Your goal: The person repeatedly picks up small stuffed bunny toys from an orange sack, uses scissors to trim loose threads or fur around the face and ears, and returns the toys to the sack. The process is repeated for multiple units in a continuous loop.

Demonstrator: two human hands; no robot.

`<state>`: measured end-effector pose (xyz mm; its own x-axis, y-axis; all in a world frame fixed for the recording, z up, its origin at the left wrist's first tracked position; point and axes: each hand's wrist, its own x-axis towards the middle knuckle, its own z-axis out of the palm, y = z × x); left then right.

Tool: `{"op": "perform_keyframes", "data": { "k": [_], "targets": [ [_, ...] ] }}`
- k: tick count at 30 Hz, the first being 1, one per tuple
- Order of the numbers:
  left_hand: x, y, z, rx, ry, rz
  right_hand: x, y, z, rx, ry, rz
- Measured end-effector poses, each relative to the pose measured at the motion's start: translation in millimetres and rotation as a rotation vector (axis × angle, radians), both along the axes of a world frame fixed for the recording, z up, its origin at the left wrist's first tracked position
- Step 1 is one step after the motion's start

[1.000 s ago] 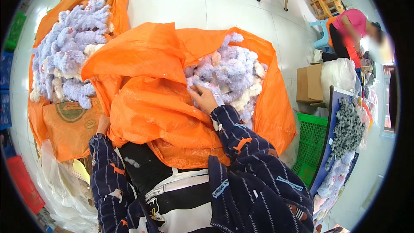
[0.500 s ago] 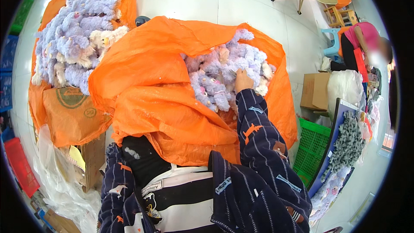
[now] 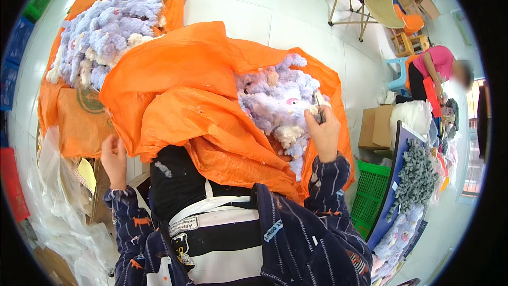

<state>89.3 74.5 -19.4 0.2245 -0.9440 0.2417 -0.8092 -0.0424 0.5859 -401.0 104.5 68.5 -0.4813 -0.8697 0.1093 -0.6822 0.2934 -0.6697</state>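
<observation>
My right hand (image 3: 325, 130) is closed round small metal snips (image 3: 319, 109), whose thin dark blades point up beside the thumb and finger. It hovers over the right side of a pile of lilac plush toys (image 3: 280, 92) with white parts and pink faces. The pile lies inside an open orange woven sack (image 3: 196, 111) across my lap. My left hand (image 3: 112, 160), fingers loosely bent and apart, is raised at the sack's left edge. Nothing shows in it.
A second orange sack (image 3: 79, 122) carries more lilac plush toys (image 3: 108, 32) at upper left. Clear plastic sheeting (image 3: 58, 206) hangs below it. To the right stand a green crate (image 3: 368, 193), a cardboard box (image 3: 377, 127) and a table (image 3: 394, 190) with grey plush pieces. Beyond sits another person (image 3: 436, 63).
My left hand has come up into view beside the sack. My right hand has drawn back from the pile and turned, showing the snips. The plush pile has shifted, and the whole view has swung slightly.
</observation>
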Motion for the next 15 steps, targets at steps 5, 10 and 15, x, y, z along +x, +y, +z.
{"op": "perform_keyframes", "data": {
  "k": [5, 10, 15],
  "targets": [
    [-111.5, 16.7, 91.9, 0.439, 1.060, -0.434, 80.1, 14.9, 17.7, -0.353, -0.306, 0.091],
    [-177.5, 22.8, 58.4, 0.658, 1.857, -0.518, 173.3, 31.4, 0.1, -0.320, -0.301, 0.651],
    [-152.8, 24.3, 60.8, 0.669, 1.818, -0.420, 186.8, 35.9, -13.7, -0.199, -0.237, 1.017]
  ]
}}
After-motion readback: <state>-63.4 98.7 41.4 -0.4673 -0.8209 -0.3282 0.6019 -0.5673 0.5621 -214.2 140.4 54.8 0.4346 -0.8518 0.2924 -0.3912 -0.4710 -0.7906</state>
